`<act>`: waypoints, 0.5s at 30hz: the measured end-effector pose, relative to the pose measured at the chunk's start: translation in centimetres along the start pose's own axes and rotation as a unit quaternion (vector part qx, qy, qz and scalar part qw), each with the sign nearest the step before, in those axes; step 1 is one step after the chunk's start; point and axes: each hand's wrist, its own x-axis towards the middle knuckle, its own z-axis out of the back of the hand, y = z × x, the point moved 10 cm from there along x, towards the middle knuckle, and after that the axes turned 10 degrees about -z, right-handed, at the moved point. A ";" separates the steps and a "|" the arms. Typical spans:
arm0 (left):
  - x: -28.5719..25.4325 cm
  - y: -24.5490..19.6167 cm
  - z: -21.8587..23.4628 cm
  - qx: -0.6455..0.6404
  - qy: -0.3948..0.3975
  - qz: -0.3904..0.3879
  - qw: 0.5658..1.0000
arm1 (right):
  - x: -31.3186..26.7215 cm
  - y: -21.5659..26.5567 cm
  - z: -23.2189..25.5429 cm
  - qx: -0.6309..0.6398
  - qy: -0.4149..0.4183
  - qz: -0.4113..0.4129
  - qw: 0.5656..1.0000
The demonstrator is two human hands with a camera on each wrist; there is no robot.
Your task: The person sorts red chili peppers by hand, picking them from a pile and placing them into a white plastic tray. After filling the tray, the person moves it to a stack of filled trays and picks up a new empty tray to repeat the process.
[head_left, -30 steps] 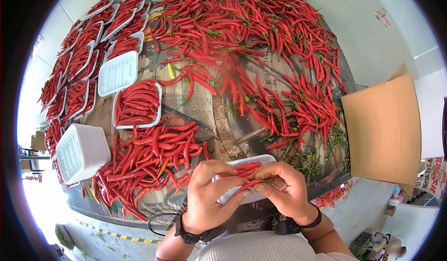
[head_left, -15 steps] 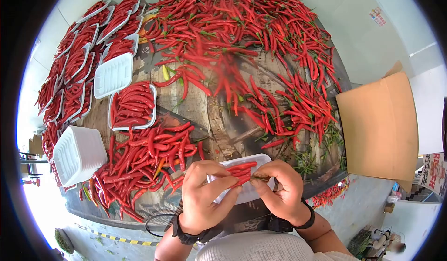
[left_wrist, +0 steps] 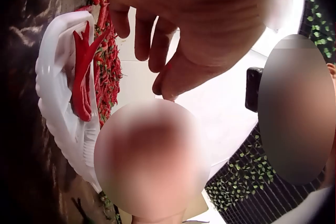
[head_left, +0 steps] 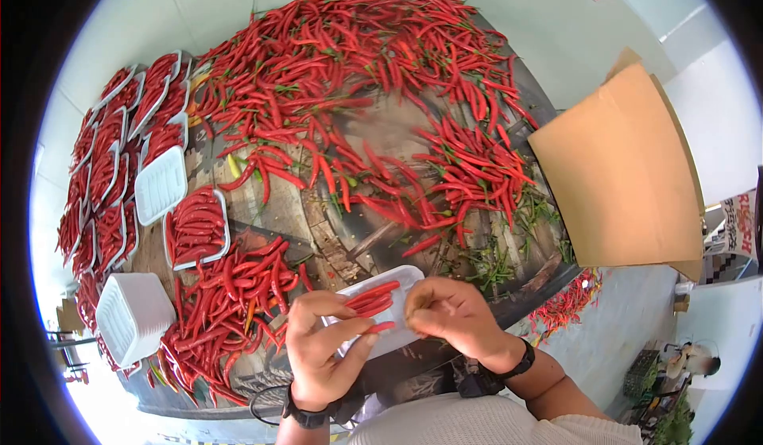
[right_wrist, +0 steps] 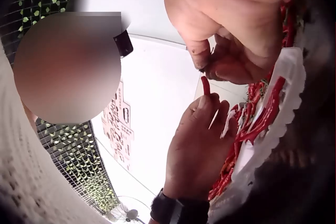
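Note:
In the head view my left hand [head_left: 324, 351] pinches a red chili pepper [head_left: 381, 327] between thumb and fingers. The right wrist view shows this chili [right_wrist: 206, 85] poking up past the left fingertips. My right hand [head_left: 455, 319] is just to the right, slightly apart from it, with curled fingers and thumb pressed together. A small dark stem tip [right_wrist: 202, 70] shows at the right fingertips. Beneath both hands lies a white plastic tray [head_left: 407, 276] with a few red chilies [head_left: 372, 299] laid lengthwise; the left hand covers part of it.
A large chili heap [head_left: 342, 56] covers the table's back. Loose chilies [head_left: 230, 302] lie left, beside a filled tray [head_left: 196, 226], an empty tray [head_left: 160, 184] and stacked trays [head_left: 135, 318]. Filled trays [head_left: 107, 167] line the far left. A cardboard box [head_left: 620, 175] stands right, near green stems [head_left: 493, 266].
My right hand has drawn away to the right from the chili, whose stem end it gripped before. The left hand keeps its hold. The head view has shifted and tilted.

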 end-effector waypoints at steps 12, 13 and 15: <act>-0.6 2.4 0.6 0.174 -0.019 0.124 0.977 | -6.4 8.2 8.2 -0.544 -0.365 0.240 0.716; -0.6 2.4 0.6 0.182 -0.021 0.129 0.975 | -6.3 8.1 7.4 -0.562 -0.358 0.263 0.698; -0.5 2.4 0.2 0.186 -0.002 0.129 0.974 | -5.9 7.7 6.2 -0.599 -0.336 0.301 0.661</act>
